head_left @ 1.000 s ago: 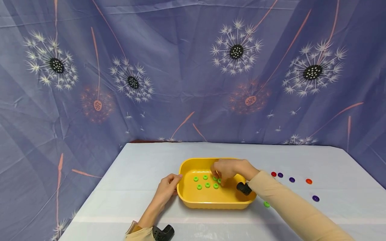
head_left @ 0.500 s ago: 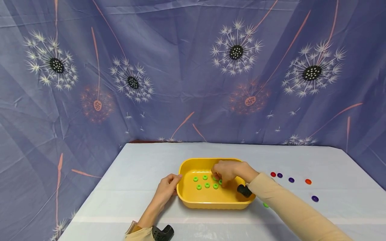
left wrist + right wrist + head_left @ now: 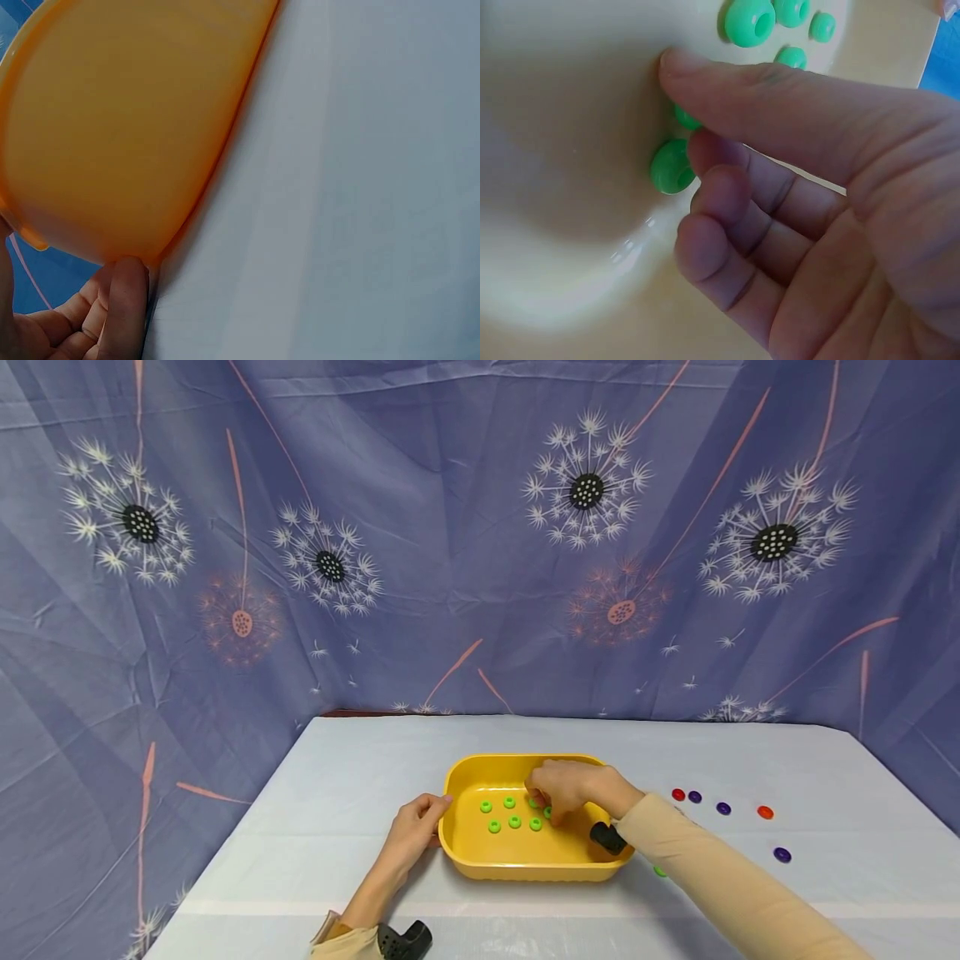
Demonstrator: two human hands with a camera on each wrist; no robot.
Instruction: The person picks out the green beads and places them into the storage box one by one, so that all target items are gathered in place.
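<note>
My left hand [image 3: 413, 827] grips the left end of a yellow plastic tub [image 3: 537, 872], thumb at the rim; its fingertips reach the lower outer wall in the left wrist view. My right hand [image 3: 564, 787] reaches inside, fingers bent and pointing down among several green ring-shaped beads [image 3: 514, 822]. In the right wrist view, one green bead [image 3: 671, 168] lies right at the fingertips. Another bead [image 3: 685, 117] is partly covered by the thumb. I cannot tell whether the thumb and the mostly hidden index finger pinch a bead.
Right of the tub lie a red bead [image 3: 678, 794], several purple beads [image 3: 723, 808] and an orange bead [image 3: 765, 812] on the white-covered table [image 3: 360, 752]. A green bead [image 3: 660, 871] is half hidden by the right sleeve. A patterned blue curtain [image 3: 450, 527] hangs behind.
The right hand has lowered slightly inside the tub, and the green bead by its fingers has shifted a little toward me. The left hand keeps its place on the tub.
</note>
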